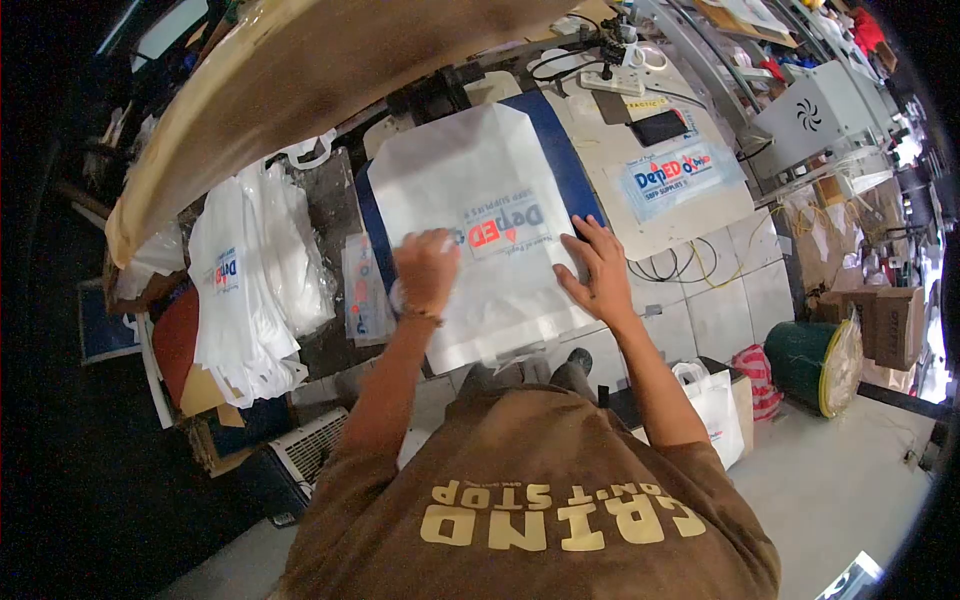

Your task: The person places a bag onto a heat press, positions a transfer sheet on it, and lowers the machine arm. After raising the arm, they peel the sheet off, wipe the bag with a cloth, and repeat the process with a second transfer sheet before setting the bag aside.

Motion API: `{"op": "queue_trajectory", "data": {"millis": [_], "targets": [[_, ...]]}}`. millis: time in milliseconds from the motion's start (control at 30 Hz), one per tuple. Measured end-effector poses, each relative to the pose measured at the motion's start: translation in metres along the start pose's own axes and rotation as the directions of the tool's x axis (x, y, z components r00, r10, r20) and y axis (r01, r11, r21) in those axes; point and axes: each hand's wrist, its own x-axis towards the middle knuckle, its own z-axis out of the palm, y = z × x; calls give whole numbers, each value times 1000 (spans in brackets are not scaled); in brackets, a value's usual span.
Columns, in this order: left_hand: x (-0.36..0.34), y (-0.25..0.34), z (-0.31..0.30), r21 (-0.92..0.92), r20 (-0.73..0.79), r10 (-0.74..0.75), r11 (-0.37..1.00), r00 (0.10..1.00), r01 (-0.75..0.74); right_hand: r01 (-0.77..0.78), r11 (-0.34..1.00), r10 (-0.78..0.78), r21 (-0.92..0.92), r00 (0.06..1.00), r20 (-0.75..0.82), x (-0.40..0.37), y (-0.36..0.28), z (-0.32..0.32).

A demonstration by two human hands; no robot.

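The white bag (490, 180) lies flat on the blue board (562, 150), its top near the board's far edge. The left hand (427, 272) is blurry at the bag's left side — can't tell its fingers. The right hand (598, 272) presses its right side — fingers wide.

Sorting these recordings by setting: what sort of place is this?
Probably a small bag-printing workshop: a white DepED bag lies on a blue board, printed white bags are piled to its left, and a matching printed sheet lies to its right.
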Motion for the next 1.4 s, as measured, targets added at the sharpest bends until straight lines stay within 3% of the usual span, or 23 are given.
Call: {"op": "queue_trajectory", "data": {"millis": [67,133,167,300,433,500,567,700,733,800,900,1067,1200,1300,1400], "targets": [[6,45,16,-181,10,85,980,996,-82,-11,1000,11,-11,1000,14,0,-1,0],[6,86,6,-245,-40,140,959,989,-146,-22,1000,22,-11,1000,13,-2,-1,1],[2,85,2,-289,-22,111,951,994,-113,-27,1000,27,-11,1000,7,-1,-1,1],[-41,1,-14,-83,85,55,995,995,-48,-19,1000,19,4,1000,6,1,-2,-1],[-37,0,-22,75,129,-20,997,991,10,-22,1000,22,2,1000,3,-2,-1,-1],[-20,28,-7,-127,82,45,991,996,-35,-12,1000,12,1,1000,-2,2,-1,1],[-2,70,3,-170,-70,94,980,993,-105,-10,1000,10,-3,1000,23,0,0,0],[8,47,2,-158,40,9,987,999,-3,-12,1000,13,-16,1000,26,-1,0,1],[4,22,2,-133,-51,-18,991,999,11,-11,1000,11,-15,1000,27,-1,0,1],[-1,2,-11,-150,-50,-45,988,998,37,-15,1000,15,-20,1000,24,-3,0,0],[-18,10,-9,-164,-34,81,983,996,-86,-6,1000,6,-13,1000,21,2,1,1],[8,5,-6,-177,-19,41,983,999,-44,-7,1000,7,-5,1000,12,0,-3,0],[2,14,0,-213,-33,129,968,991,-133,-8,1000,8,6,1000,16,0,-2,-1],[11,13,-5,-145,31,76,987,997,-70,-7,1000,7,3,1000,9,-2,-1,0],[5,19,1,-163,-35,64,984,997,-69,-9,1000,9,-9,1000,19,0,-2,-1]]}}
